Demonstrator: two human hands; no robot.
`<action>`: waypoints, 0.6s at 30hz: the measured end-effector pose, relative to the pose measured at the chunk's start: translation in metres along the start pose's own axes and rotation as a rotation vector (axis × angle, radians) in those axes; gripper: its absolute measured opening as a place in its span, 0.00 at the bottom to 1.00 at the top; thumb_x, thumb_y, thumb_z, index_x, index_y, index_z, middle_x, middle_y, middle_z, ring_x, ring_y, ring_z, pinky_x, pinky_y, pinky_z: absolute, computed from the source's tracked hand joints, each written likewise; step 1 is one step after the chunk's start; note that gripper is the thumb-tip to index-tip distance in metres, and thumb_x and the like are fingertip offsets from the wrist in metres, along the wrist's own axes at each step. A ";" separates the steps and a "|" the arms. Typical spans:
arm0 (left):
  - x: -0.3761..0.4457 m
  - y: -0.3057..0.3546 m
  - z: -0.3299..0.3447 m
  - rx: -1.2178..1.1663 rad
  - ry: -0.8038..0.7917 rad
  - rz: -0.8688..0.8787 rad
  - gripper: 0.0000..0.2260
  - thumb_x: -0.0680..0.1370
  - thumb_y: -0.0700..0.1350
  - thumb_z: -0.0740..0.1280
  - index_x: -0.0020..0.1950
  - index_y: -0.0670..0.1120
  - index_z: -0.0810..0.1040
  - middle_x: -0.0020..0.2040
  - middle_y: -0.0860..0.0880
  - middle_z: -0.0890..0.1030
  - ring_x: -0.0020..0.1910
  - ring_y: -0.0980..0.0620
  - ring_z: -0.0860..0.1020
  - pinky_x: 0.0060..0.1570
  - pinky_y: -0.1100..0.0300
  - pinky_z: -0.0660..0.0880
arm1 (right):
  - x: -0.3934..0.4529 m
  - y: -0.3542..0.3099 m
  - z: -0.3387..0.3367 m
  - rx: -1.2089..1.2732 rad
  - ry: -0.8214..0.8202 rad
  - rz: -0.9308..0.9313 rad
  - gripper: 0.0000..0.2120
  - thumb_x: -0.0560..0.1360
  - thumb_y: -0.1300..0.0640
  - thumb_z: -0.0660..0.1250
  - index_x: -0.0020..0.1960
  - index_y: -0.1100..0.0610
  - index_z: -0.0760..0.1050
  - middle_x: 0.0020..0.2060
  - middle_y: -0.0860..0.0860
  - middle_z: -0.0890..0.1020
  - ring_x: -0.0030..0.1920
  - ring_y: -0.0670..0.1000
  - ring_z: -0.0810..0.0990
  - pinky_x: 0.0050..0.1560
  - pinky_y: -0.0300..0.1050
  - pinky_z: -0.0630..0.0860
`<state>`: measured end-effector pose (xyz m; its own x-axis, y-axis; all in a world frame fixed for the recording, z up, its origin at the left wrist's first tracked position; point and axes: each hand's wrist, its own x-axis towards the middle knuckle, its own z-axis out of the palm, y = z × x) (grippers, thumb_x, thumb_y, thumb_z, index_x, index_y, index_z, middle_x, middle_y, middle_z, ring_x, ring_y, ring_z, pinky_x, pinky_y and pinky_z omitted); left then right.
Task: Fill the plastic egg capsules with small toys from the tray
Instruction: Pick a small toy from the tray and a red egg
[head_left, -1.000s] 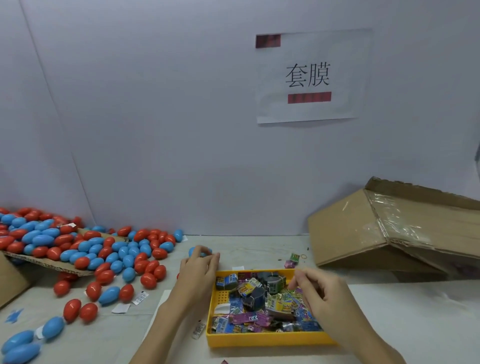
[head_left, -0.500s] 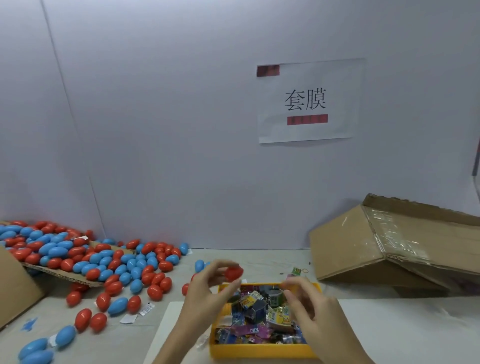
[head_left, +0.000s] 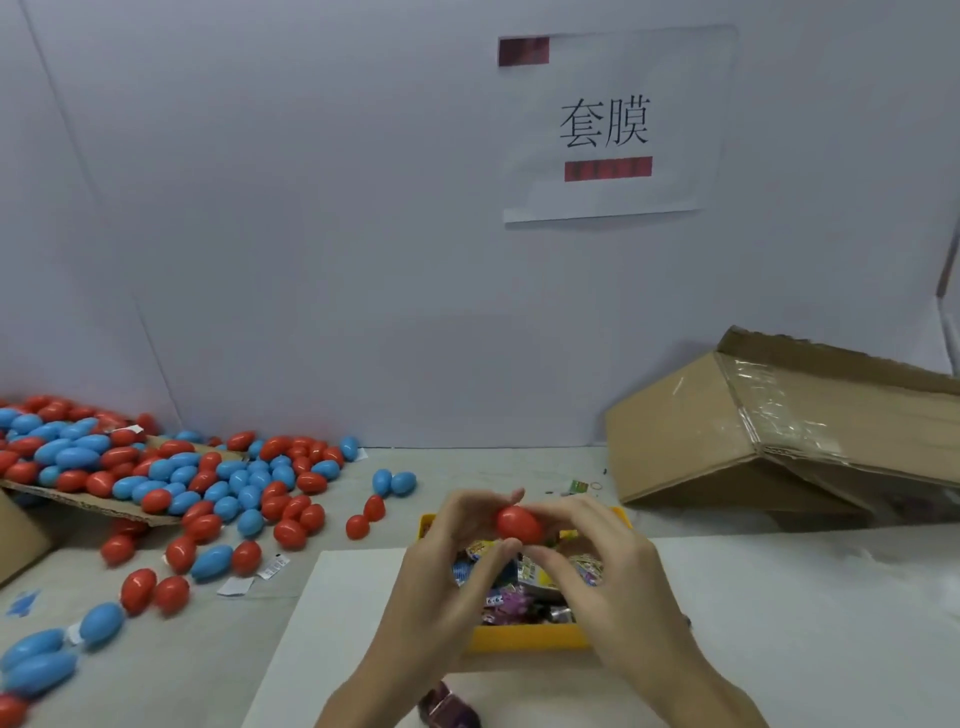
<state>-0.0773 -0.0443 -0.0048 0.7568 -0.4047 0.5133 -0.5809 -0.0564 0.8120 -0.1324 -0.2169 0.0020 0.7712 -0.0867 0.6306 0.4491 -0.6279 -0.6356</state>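
A red egg capsule (head_left: 518, 524) is held up above the yellow tray (head_left: 524, 638), which is full of small wrapped toys (head_left: 511, 597). My left hand (head_left: 449, 582) pinches the capsule's left end between thumb and fingers. My right hand (head_left: 605, 577) curls its fingers round the capsule's right end. Both hands hide much of the tray. Whether the right hand also holds a toy is hidden.
Several red and blue egg capsules (head_left: 171, 478) lie heaped on a cardboard sheet and scattered over the table at the left. A tipped cardboard box (head_left: 779, 436) lies at the right. A white sheet (head_left: 332, 613) lies under the tray. A paper sign (head_left: 605, 124) hangs on the wall.
My left hand took a red capsule from the table and lifted it over the tray. My right hand rose from the toys and closed on the capsule's other end.
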 end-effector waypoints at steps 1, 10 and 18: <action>0.000 0.001 0.000 0.035 0.025 0.023 0.13 0.80 0.45 0.70 0.64 0.53 0.76 0.62 0.57 0.83 0.62 0.52 0.82 0.59 0.58 0.80 | 0.000 -0.001 0.000 -0.001 0.027 -0.006 0.14 0.75 0.51 0.73 0.60 0.48 0.81 0.52 0.38 0.82 0.56 0.43 0.81 0.56 0.40 0.79; 0.000 0.018 -0.001 -0.143 0.152 0.003 0.15 0.75 0.46 0.78 0.59 0.57 0.82 0.56 0.52 0.86 0.58 0.50 0.85 0.55 0.63 0.80 | -0.005 -0.004 0.007 -0.001 0.098 -0.122 0.20 0.76 0.53 0.74 0.66 0.46 0.76 0.54 0.39 0.80 0.53 0.43 0.82 0.53 0.32 0.77; 0.000 0.025 -0.004 -0.279 0.077 -0.038 0.15 0.77 0.44 0.75 0.61 0.56 0.83 0.59 0.51 0.86 0.62 0.51 0.83 0.60 0.63 0.78 | -0.004 -0.003 0.006 0.025 0.075 -0.104 0.25 0.77 0.55 0.73 0.73 0.48 0.75 0.58 0.46 0.76 0.56 0.47 0.80 0.55 0.33 0.77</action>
<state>-0.0908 -0.0421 0.0170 0.8029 -0.3364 0.4921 -0.4549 0.1877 0.8705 -0.1340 -0.2105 -0.0014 0.6842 -0.0801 0.7249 0.5369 -0.6174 -0.5749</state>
